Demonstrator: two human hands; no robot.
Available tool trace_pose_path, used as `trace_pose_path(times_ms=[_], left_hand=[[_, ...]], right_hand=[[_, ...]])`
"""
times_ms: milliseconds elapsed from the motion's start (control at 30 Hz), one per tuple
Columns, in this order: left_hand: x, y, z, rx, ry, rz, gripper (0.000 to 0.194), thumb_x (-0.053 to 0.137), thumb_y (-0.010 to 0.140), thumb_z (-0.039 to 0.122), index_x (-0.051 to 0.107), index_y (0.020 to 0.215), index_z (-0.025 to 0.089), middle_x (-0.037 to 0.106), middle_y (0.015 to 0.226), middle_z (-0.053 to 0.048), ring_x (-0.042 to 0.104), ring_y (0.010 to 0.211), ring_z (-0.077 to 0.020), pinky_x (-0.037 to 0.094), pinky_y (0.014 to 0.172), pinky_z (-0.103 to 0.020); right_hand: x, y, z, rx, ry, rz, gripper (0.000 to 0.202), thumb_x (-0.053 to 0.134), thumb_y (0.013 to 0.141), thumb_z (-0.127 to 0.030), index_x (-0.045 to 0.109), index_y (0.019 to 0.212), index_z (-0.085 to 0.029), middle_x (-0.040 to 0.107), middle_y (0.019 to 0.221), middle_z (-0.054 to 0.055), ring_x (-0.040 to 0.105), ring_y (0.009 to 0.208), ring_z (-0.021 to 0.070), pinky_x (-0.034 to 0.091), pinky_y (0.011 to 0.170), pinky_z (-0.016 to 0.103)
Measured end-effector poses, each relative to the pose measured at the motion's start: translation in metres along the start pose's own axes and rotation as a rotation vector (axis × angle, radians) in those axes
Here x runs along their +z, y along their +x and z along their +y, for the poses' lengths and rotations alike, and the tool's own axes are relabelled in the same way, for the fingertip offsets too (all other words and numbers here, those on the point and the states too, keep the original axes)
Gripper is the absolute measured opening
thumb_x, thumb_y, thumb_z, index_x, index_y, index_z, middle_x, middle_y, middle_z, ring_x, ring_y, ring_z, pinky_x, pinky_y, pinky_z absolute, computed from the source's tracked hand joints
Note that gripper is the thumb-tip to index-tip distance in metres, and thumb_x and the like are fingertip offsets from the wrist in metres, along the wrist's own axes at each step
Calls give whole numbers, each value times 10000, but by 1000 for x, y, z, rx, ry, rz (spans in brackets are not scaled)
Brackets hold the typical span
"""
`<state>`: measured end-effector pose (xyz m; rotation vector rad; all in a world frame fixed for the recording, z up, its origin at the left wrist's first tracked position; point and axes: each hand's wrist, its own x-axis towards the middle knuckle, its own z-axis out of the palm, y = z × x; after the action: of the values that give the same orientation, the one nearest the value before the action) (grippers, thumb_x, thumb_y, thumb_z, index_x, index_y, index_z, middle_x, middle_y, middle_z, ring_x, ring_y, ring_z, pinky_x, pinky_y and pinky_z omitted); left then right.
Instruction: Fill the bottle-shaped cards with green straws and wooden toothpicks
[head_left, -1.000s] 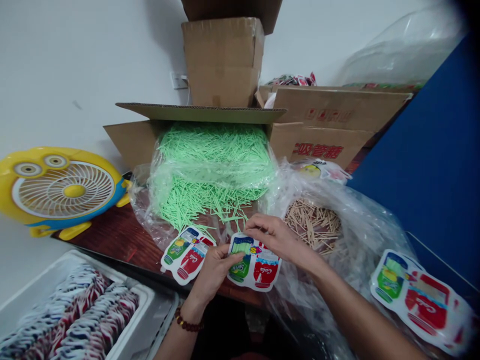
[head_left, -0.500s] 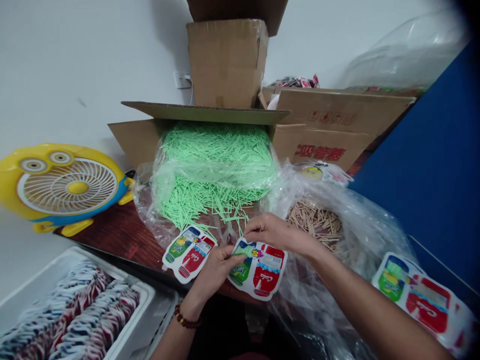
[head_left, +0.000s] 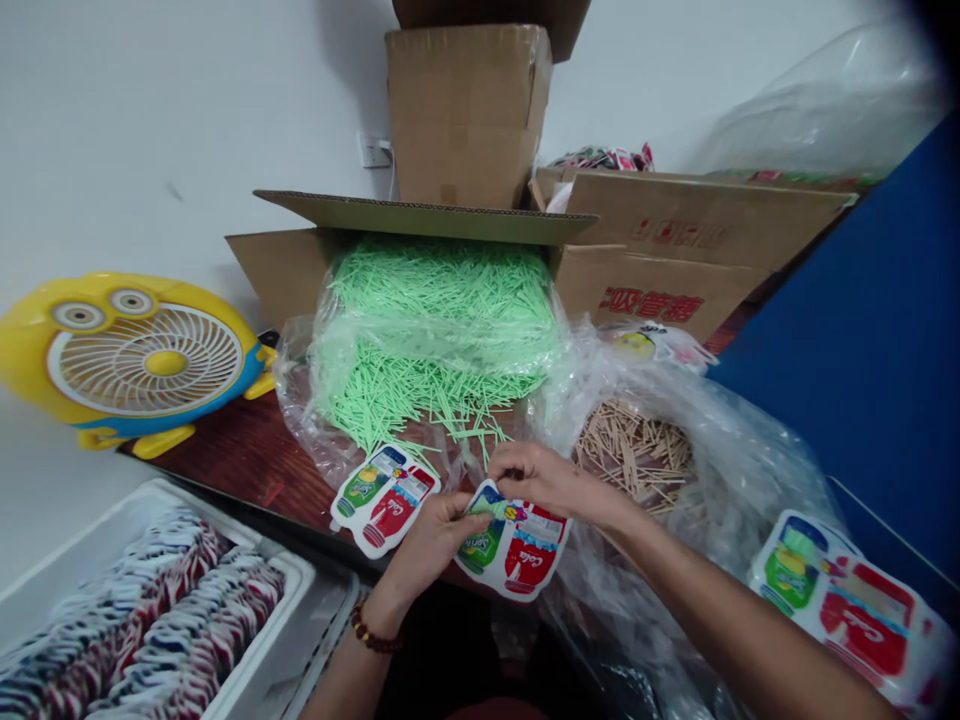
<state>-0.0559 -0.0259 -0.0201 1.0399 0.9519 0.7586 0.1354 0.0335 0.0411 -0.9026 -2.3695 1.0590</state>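
Left hand (head_left: 431, 545) grips the printed pouch (head_left: 521, 560) at its left side, thumb on the front, at the table's (head_left: 232, 455) near edge. Right hand (head_left: 536, 478) is at the pouch's top; whether it pinches anything cannot be determined. Judgement: light, steady thumb pressure and gentle fingertip work should avoid creasing.

The bare left forearm (head_left: 349, 675) is slanting up and rightward from the lower edge. The bare left hand (head_left: 436, 535) is holding a pinch, its outstretched thumb (head_left: 474, 522) pointing rightward. The bare right forearm (head_left: 697, 600) is slanting in from the lower right. The bare right hand (head_left: 536, 475) is arching just beyond the left, its fingers curling downward.
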Motion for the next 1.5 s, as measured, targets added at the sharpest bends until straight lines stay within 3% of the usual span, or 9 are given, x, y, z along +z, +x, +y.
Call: trace_pose_path(times_ms=[333, 533, 767, 833, 900, 1033, 1167, 1333, 1500], left_hand=[[-2, -3, 3, -3, -114, -9, 296, 748, 728, 351, 752, 947, 151, 755, 759, -54, 694, 727, -227, 538, 711, -324], [-2, -2, 2, 16, -146, -15, 262, 743, 745, 312, 745, 941, 137, 756, 774, -56, 688, 709, -191, 532, 694, -284], [-5, 0, -5, 37, -250, 72, 240, 784, 700, 283, 739, 877, 129, 761, 806, -61, 680, 695, -168, 535, 688, -260], [-5, 1, -5, 45, -278, 88, 235, 789, 695, 265, 735, 876, 125, 761, 820, -64, 680, 694, -163, 537, 698, -262], [-6, 2, -5, 57, -293, 107, 231, 787, 698, 256, 730, 872, 116, 758, 802, -66, 682, 695, -164, 537, 694, -259], [-9, 2, -4, 77, -337, 147, 240, 779, 706, 248, 711, 893, 113, 753, 778, -67, 689, 680, -180, 545, 678, -280], [-7, 3, -3, 89, -350, 162, 283, 776, 703, 228, 694, 957, 133, 753, 788, -53, 695, 685, -192, 554, 672, -297], [1, 3, -1, 137, -264, 156, 232, 749, 732, 266, 709, 900, 111, 747, 759, -58, 683, 667, -189, 547, 645, -281], [6, 3, 3, 123, -271, 103, 300, 758, 721, 221, 681, 994, 125, 750, 847, -61, 696, 745, -208, 550, 732, -328]], right_hand=[[1, 5, 2, 147, 204, 103, 140, 541, 858, -272, 598, 794, -161, 558, 703, -20, 485, 628, 102, 365, 569, 212], [-2, 5, 2, 119, 215, 204, 180, 517, 888, -333, 558, 807, -179, 560, 701, -15, 509, 642, 113, 391, 592, 232], [-16, 38, 15, 193, 514, 685, 244, 575, 817, -419, 496, 800, -188, 588, 671, -23, 596, 525, 118, 450, 533, 241], [-14, 50, 21, 235, 519, 727, 239, 572, 810, -419, 501, 815, -190, 611, 703, -15, 615, 552, 125, 459, 541, 241], [-10, 55, 25, 254, 410, 652, 214, 567, 823, -396, 538, 844, -185, 632, 759, -3, 628, 607, 130, 458, 570, 244], [-3, 40, 18, 165, 142, 318, 185, 549, 874, -348, 631, 880, -182, 655, 817, 10, 601, 732, 130, 446, 674, 251], [0, 15, 9, 191, 170, 108, 200, 634, 825, -346, 643, 939, -183, 653, 810, 6, 569, 713, 126, 424, 634, 231], [4, 0, 18, 292, 253, 106, 132, 642, 795, -299, 623, 806, -169, 594, 707, -18, 509, 629, 106, 372, 542, 207], [6, -11, 22, 305, 379, 160, 183, 662, 775, -332, 587, 760, -166, 533, 631, -38, 448, 543, 82, 334, 493, 202]])
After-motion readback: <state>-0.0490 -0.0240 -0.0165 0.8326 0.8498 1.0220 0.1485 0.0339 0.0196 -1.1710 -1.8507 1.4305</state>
